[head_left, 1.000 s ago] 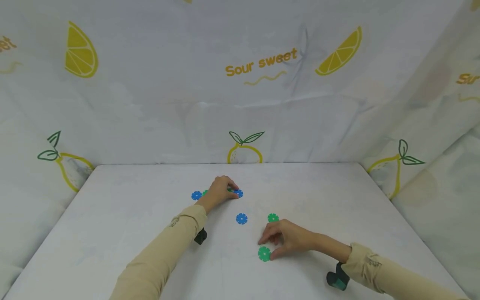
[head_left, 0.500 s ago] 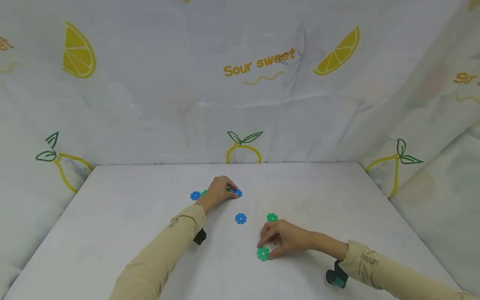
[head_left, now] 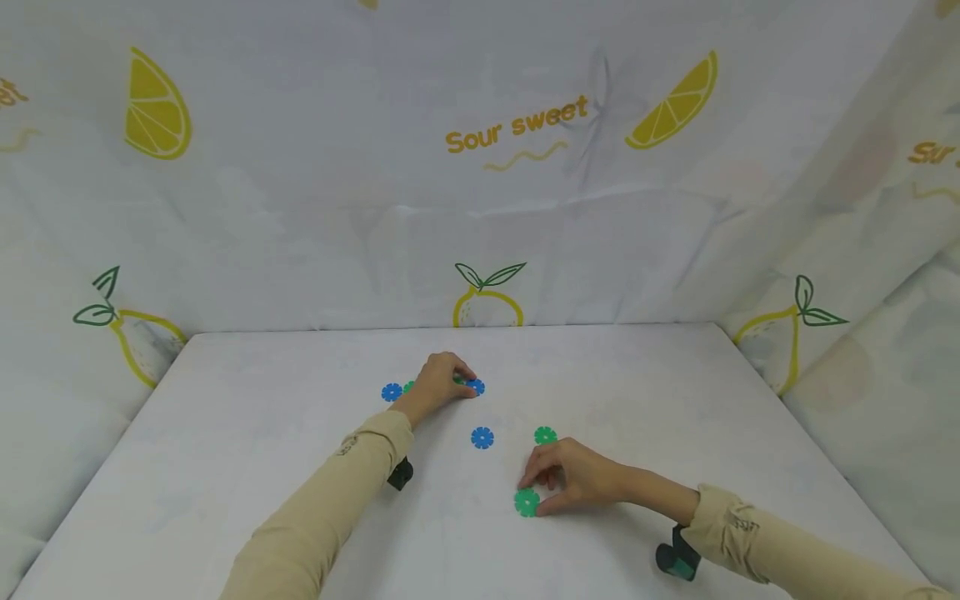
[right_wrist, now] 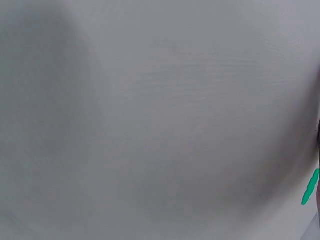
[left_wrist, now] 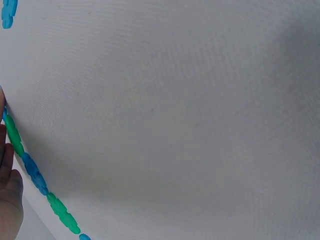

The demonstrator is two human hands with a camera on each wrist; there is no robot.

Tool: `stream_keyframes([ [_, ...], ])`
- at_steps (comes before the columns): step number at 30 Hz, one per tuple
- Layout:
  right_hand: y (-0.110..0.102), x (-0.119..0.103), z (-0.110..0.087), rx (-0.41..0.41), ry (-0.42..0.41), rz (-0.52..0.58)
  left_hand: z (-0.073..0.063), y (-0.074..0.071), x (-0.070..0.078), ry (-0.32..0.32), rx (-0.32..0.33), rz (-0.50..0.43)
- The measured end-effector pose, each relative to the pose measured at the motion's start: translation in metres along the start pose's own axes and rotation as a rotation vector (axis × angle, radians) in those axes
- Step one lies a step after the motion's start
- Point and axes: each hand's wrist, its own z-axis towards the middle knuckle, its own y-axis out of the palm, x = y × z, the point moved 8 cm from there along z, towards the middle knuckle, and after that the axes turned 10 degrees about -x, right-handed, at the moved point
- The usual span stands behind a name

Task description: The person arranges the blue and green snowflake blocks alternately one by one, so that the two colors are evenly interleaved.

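Observation:
In the head view my left hand (head_left: 438,379) reaches to the far side of the table. Its thumb and fingertips pinch a blue snowflake disc (head_left: 477,387) at the right end of a row. The left wrist view shows this row, alternating blue and green, with a green disc (left_wrist: 60,214) and a blue disc (left_wrist: 35,174) beside the fingers. Nearer the front, my right hand (head_left: 577,473) pinches a green snowflake disc (head_left: 527,502) between thumb and index finger. In the right wrist view only a sliver of a green disc (right_wrist: 311,187) shows.
A loose blue disc (head_left: 482,437) lies between the hands. Another green disc (head_left: 546,435) lies just behind the right hand. The row's leftmost blue disc (head_left: 392,392) shows past the left wrist. White printed cloth (head_left: 337,208) hangs behind the white table (head_left: 225,467).
The right index finger has closed onto the green disc, which has shifted slightly away from the table's front. The left hand stays on the blue disc.

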Motion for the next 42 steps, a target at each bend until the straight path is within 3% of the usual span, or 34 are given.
stream_keyframes([
  [11,0.0,0.001,0.005,-0.105,-0.006,-0.07,0.001,0.002,-0.003,-0.003,0.005,-0.013],
  [16,0.0,0.005,0.007,-0.12,0.031,-0.039,0.001,0.002,-0.003,-0.003,-0.002,-0.02],
  [28,-0.012,0.005,0.006,-0.017,0.032,0.098,-0.002,0.0,0.002,0.015,0.005,-0.011],
  [42,-0.049,0.022,0.011,0.144,0.076,0.096,0.0,0.0,0.001,0.011,0.008,0.003],
])
